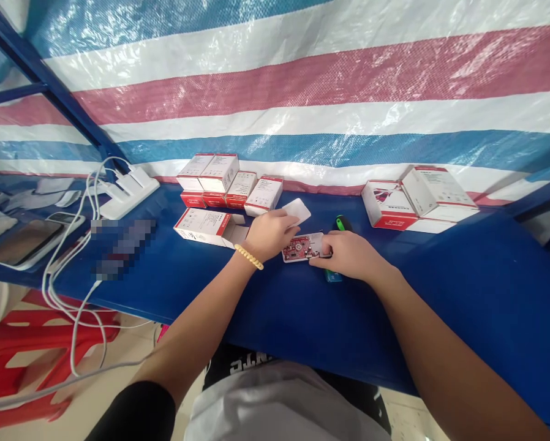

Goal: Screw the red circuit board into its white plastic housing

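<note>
On the blue table (440, 306) lies a small white case with a red circuit board (302, 248) showing inside it. My right hand (348, 254) pinches its right end, fingers closed. My left hand (269, 233), with a bead bracelet on the wrist, holds a white cover piece (297, 210) just above and left of the case. A green and black tool (340, 223) lies behind my right hand, and a blue-green part of it shows below the hand.
An open red-and-white box (206, 226) lies left of my hands. Several similar boxes (229, 180) stand behind it, more (417, 199) at the right. A white power strip (128, 190) with cables and phones (27, 242) sits at the far left. A striped tarp hangs behind.
</note>
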### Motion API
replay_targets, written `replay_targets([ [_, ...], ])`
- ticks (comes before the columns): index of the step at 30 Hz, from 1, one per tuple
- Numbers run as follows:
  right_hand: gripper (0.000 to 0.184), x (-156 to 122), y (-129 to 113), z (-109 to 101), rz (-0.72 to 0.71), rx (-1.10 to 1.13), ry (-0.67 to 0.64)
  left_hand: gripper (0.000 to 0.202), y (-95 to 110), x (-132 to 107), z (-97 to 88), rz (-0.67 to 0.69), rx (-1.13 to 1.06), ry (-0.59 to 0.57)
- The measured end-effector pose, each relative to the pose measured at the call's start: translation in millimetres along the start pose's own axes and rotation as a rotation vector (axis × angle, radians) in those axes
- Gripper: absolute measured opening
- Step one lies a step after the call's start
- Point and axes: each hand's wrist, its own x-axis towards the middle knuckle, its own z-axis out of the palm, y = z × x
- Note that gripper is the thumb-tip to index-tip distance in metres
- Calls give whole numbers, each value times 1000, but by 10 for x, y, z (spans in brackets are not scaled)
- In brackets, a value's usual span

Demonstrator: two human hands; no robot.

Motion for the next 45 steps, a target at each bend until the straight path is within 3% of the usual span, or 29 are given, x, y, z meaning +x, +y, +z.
replay_targets([
  [3, 34, -12, 34, -27, 8, 82, -46, 21, -37, -104, 39, -57, -44, 35],
  [7, 31, -33, 50, -57, 10, 152, -101, 18, -85, -158, 98, -126, -6, -39],
  [11, 32, -46, 74, -83, -89, 209, -129, 20, -89, -132, 130, -203, 16, -4],
  [14, 32, -55, 106, -96, -155, 272, -164, 23, -53, -135, 97, -44, -30, 65],
  [17, 29, -66, 142, -96, -148, 332, -184, 42, 4, -177, 64, 172, -79, -19],
  [20, 25, -78, 177, -90, -135, 367, -191, 66, 50, -219, 83, 180, -7, -115],
  [25, 24, -80, 231, -97, -106, 438, -244, 68, 65, -226, 128, 161, -7, -160],
  [30, 41, -91, 156, -177, 63, 234, -147, 65, 100, -213, 114, 158, -8, -88],
  [33, 52, -125, 11, -234, 229, 45, -257, 61, 124, -212, 119, 116, -23, -59],
  [37, 31, -160, -121, -266, 263, 32, -371, 62, 116, -215, 140, 71, -203, -50],
  [42, 21, -177, -30, -342, 226, 63, -319, 75, 65, -218, 170, 74, -434, 86],
  [45, 22, -194, 46, -407, 199, 50, -266, 69, 57, -218, 189, 111, -449, 132],
])
